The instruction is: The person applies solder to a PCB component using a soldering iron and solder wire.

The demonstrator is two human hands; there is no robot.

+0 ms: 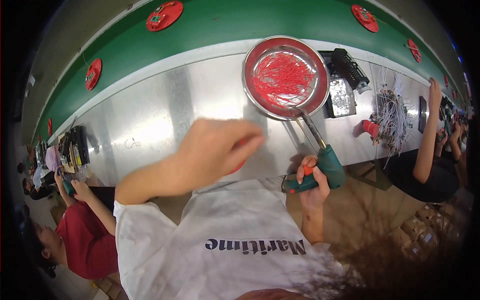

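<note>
My right hand [314, 182] is wrapped around the grip of a green soldering gun [331, 167], a finger near its red trigger. The gun's metal tip and thin feed tube point up and left, ending at the near rim of a metal bowl [243, 75] in this view. Inside the bowl lies a loose heap of thin red wires [284, 75]. My left hand [220, 150] is over the bench's near side, blurred, its fingers curled and thumb closed toward them. Whatever it pinches is hidden. A red part [239, 167] shows from beneath it, mostly covered.
Beyond the metal bench [145, 125] runs a green conveyor belt [225, 22] carrying several red discs [165, 16]. Right of the bowl are a black device [350, 70], a red spool [370, 129] and bundled white wires [392, 115]. Co-workers sit at both sides, one in a red shirt [90, 240].
</note>
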